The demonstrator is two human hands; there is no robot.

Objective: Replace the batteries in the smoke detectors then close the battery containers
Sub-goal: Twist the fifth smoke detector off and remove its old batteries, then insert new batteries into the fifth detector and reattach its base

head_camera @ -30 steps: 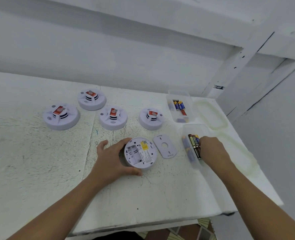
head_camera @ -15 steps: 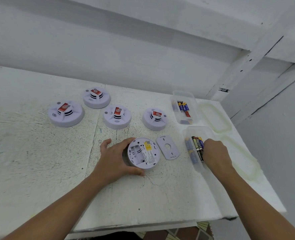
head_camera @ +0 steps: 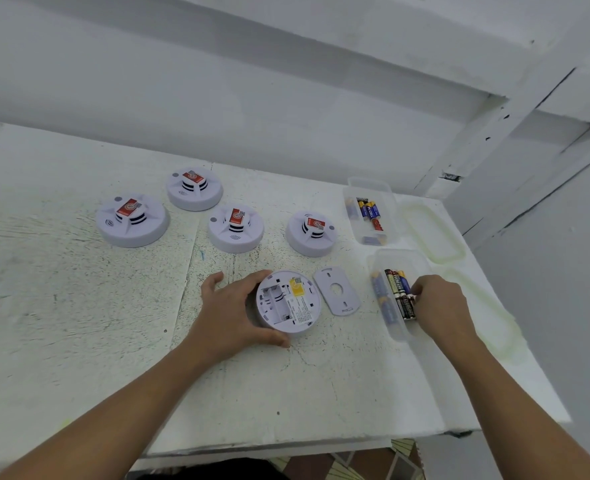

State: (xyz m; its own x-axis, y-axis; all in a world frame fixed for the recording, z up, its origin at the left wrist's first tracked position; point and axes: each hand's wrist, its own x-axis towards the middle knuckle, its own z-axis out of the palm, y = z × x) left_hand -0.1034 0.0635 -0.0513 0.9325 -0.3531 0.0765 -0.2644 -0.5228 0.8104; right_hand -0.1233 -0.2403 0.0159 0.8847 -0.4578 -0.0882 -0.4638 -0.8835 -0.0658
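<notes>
The left hand (head_camera: 227,317) is gripping the upturned detector (head_camera: 288,303), near-centre on the table (head_camera: 79,306). The right hand (head_camera: 440,306) is resting in the near right box (head_camera: 399,332), fingers curling against batteries (head_camera: 395,289); grip unclear.

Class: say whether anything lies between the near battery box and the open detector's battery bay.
Only the detached cover plate, flat on the table between the battery box and the open detector. Its bay looks uncovered.
</notes>
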